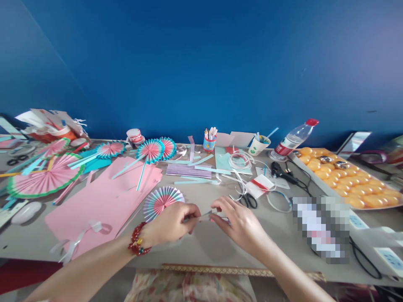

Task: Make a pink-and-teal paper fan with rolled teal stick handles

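Head view, 1 picture. Landmark: the round paper fan lying flat on the grey table.

- Left hand: just in front of the fan, red bead bracelet at the wrist, fingertips pinched shut on one end of a small pale strip.
- Right hand: right of the fan, fingertips pinched on the strip's other end. The strip hangs between the 2 hands, just above the table; too small to tell paper from tape.
- Pink paper sheets: left of the fan, touching its edge.
- Scissors: right of the fan, beyond the right hand.
- Pen cup: behind the fan, near the blue wall.
- Water bottle and tray of orange pieces: far right of the fan.

Risk, as a judgement: the strip looks thin; opposing pulls could tear or crease it, and a loosened pinch could drop it among the scraps.
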`<state>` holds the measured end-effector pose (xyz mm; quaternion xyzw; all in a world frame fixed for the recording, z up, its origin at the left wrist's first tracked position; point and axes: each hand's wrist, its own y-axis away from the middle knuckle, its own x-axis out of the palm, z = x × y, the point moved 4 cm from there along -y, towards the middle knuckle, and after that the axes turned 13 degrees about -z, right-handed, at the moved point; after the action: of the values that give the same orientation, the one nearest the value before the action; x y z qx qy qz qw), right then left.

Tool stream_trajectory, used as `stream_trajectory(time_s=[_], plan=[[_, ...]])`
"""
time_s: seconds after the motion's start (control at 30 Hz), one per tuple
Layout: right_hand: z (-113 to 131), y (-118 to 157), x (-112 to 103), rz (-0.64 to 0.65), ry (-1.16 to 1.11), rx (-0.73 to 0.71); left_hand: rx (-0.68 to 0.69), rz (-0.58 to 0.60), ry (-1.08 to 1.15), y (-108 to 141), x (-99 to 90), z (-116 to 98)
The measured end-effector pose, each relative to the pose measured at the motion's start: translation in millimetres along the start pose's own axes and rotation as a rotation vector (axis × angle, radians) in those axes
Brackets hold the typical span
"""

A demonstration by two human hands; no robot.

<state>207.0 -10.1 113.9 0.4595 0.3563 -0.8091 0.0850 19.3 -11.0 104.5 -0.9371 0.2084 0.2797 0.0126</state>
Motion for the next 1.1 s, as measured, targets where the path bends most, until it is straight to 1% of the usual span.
stream_trajectory(time_s=[0.13,0.27,0.5,0.67,0.73,0.8,0.87,0.97,1.03,1.1], plan=[[-1.8,1.2,0.6,0.009,0.014,0.009,-0.001,-0.003,-0.015,-0.1,0.5,1.2],[-2.6,1.5,1.4,0.013,-0.041,-0.001,0.002,-0.013,-0.031,-0.8,0.0,1.3],[-1.9,-1.3,0.9,0.074,-0.098,0.026,0.013,-0.009,-0.025,0.4,-1.0,1.6],[0.5,-3.2,0.0,0.050,-0.080,0.022,0.004,-0.002,-0.057,2.5,-1.1,3.8],[3.5,-3.9,0.7,0.043,-0.045,-0.003,0.057,-0.032,-0.154,2.3,-0.8,2.5],[7.4,-4.7,1.5,0.038,-0.014,-0.030,0.153,-0.094,-0.261,1.0,0.2,-2.1],[10.7,-5.5,2.2,0.032,0.008,-0.050,0.228,-0.140,-0.293,-1.3,3.0,-7.8],[12.2,-6.0,1.2,-0.009,0.005,-0.051,0.236,-0.173,-0.267,-5.9,6.6,-13.0],[9.9,-5.3,-1.1,-0.051,-0.026,-0.021,0.215,-0.183,-0.264,-7.9,7.1,-13.8],[5.3,-3.2,-2.6,-0.064,-0.067,0.031,0.206,-0.174,-0.268,-8.1,6.7,-13.4]])
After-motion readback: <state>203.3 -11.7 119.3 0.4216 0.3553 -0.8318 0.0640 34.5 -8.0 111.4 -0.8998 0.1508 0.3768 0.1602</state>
